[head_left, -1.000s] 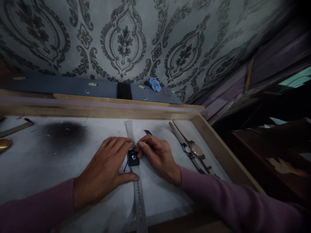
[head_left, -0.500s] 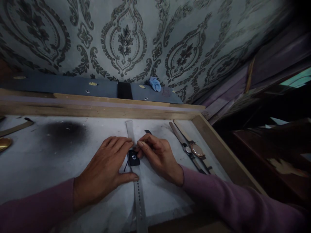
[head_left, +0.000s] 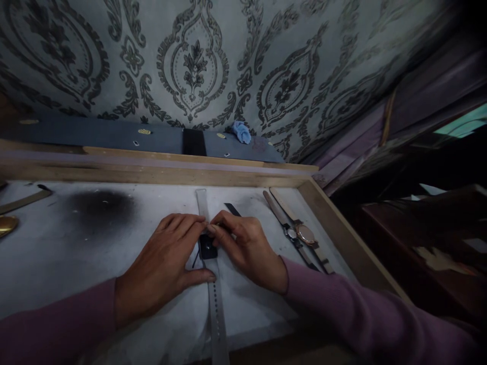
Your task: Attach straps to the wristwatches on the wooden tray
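Observation:
A dark square watch case (head_left: 208, 247) with a light grey strap (head_left: 218, 314) lies lengthwise on the white surface. My left hand (head_left: 163, 263) rests at its left side, thumb on the lower strap and fingertips at the upper strap, pressing the watch from both ends. My right hand (head_left: 245, 246) is closed in a pinch at the top edge of the case; what its fingertips hold is too small to tell. A thin dark object lies beside the case, partly under my left hand. Behind my right hand a black strip (head_left: 232, 209) shows.
Two strapped watches (head_left: 305, 234) lie at the right by the wooden rim (head_left: 342, 238). At the left are a strap (head_left: 26, 200) and a gold-coloured object (head_left: 7, 225). A blue cloth (head_left: 241, 132) sits on the ledge behind.
My right hand's fingertips have moved slightly left, over the top of the watch case and close to my left fingertips. My left hand stays in place on the watch.

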Motion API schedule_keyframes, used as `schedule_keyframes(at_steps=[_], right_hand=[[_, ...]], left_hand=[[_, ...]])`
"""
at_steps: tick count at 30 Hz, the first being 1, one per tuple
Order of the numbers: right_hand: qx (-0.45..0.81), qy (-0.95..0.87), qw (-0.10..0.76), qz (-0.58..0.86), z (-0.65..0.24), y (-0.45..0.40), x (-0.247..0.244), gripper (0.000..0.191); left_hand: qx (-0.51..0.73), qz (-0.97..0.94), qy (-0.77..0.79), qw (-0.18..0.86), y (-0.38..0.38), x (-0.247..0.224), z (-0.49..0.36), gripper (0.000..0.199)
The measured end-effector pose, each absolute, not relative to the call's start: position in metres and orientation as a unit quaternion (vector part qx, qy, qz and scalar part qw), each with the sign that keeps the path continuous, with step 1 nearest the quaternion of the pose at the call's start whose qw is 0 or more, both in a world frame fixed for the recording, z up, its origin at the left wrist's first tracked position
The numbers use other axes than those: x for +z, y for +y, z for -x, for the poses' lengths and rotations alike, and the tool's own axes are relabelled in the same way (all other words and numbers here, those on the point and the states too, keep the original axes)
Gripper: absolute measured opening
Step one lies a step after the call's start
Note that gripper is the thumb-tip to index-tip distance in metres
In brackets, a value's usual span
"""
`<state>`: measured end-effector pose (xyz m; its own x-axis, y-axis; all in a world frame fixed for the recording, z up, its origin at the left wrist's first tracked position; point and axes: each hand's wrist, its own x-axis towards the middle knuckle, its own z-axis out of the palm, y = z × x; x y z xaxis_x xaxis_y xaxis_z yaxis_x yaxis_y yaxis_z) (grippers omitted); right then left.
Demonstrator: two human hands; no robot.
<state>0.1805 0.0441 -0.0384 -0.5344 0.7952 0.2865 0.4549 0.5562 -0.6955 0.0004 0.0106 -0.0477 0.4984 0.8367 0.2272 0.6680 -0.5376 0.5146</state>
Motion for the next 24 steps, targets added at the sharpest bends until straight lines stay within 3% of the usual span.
schedule_keyframes(at_steps=[13, 24], right_hand=[[0.333, -0.790, 0.353, 0.375, -0.1824, 0.0448, -0.0440, 0.016], [0.333, -0.791, 0.348, 0.376, -0.1828, 0.0442, -0.0431, 0.017]], left_hand=[[0.218, -0.850, 0.445, 0.179, 0.0112, -0.0497, 0.0015, 0.056], [0.240, -0.848, 0.441, 0.170, 0.0100, -0.0508, 0.0005, 0.054]])
